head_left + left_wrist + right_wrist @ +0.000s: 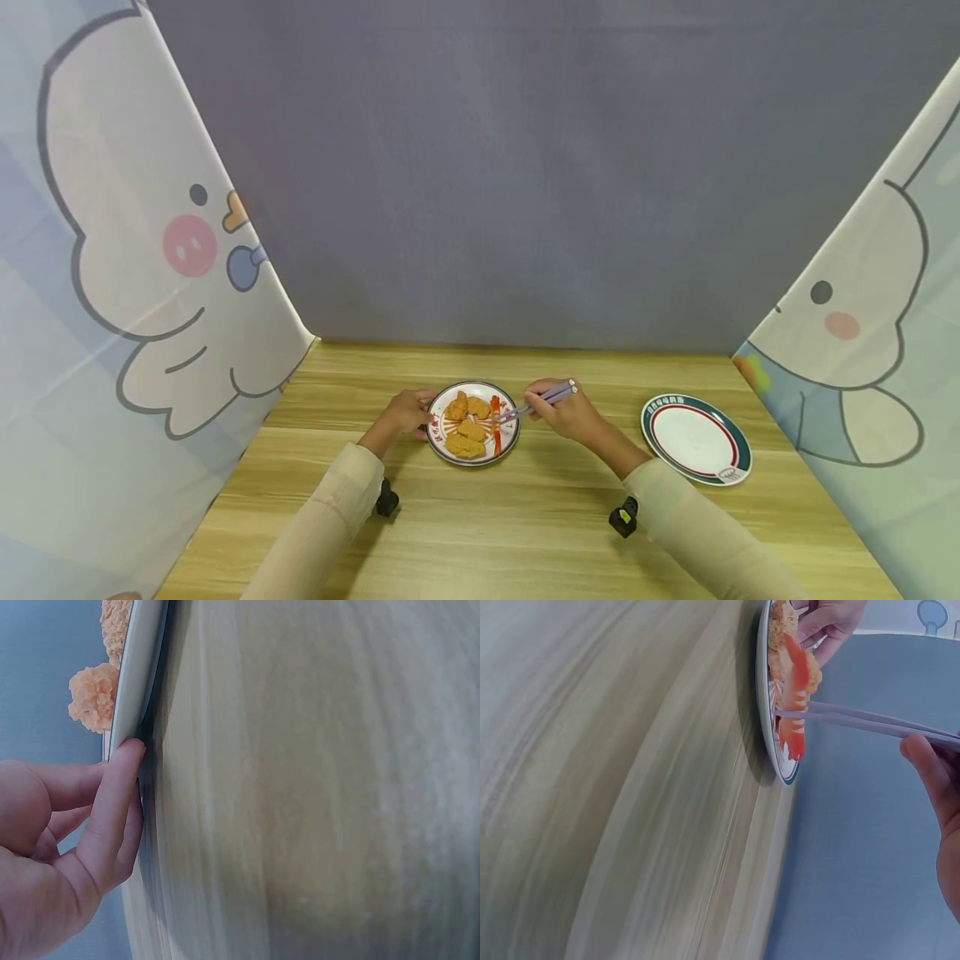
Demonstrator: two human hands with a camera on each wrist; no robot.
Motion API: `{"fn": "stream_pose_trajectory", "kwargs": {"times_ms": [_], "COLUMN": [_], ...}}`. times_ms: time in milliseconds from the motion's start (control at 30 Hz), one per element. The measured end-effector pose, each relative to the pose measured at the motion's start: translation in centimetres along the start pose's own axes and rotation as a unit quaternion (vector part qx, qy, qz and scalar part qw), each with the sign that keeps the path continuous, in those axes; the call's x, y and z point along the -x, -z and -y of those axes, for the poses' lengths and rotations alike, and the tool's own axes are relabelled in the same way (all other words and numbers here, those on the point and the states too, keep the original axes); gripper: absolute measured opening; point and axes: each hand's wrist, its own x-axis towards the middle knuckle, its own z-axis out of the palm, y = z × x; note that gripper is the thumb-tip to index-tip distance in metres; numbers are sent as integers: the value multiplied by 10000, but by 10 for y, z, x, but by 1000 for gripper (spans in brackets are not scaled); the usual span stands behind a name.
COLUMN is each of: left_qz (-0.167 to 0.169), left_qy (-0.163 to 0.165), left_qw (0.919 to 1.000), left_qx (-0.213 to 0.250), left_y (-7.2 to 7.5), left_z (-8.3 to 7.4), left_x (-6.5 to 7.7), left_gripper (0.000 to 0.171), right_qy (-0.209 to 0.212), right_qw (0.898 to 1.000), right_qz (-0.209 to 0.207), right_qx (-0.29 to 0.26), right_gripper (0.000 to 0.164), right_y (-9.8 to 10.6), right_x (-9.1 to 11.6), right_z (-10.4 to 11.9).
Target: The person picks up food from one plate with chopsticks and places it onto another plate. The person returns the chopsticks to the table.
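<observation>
My left hand [408, 412] pinches the left rim of a round patterned plate [438, 446], its fingertips at the edge in the left wrist view. On this plate lie several golden fried chicken pieces [465, 447] and a red-and-white striped, shrimp-like piece [795, 690] near the right side. In my right hand [566, 412] is a pair of pale purple chopsticks [551, 395], slanting down leftward. Their tips reach the striped piece; whether they grip it or only touch it I cannot tell. The right wrist view shows just the thumb and part of the right hand.
To the right on the wooden table [480, 533] sits a second plate [690, 437], white with a green rim and a red ring. A grey curtain [480, 183] stands behind the table, and printed cartoon cloths hang at both sides.
</observation>
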Motion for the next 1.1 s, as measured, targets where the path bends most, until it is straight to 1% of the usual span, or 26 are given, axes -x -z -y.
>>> {"fn": "stream_pose_trajectory", "kwargs": {"times_ms": [100,200,433,533,667,900,1100], "left_qz": [0,-11,-26,-18,-15,-29,-15], "left_qy": [18,-7,-9,21,43,-9,-25], "left_qw": [10000,10000,10000,10000,10000,10000,10000], "left_qx": [15,32,-80,-52,8,17,41], "left_y": [0,0,0,0,0,0,-1], "left_z": [0,0,-1,-1,0,2,3], "left_x": [0,-2,-1,0,0,-2,-2], "left_gripper": [57,57,57,57,57,57,56], "right_qy": [-198,-283,-155,-235,-377,-482,-609], "right_qw": [9997,9993,9984,9974,9953,9898,9837], "right_qz": [-103,-194,-393,-476,-654,-1048,-1236], "right_qx": [-110,-125,-383,-484,-601,-832,-1157], "right_gripper": [17,18,18,18,19,18,20], "right_y": [2,4,15,20,25,28,37], "right_x": [3,3,4,5,8,13,18], "right_z": [-1,3,26,30,24,-3,-7]}}
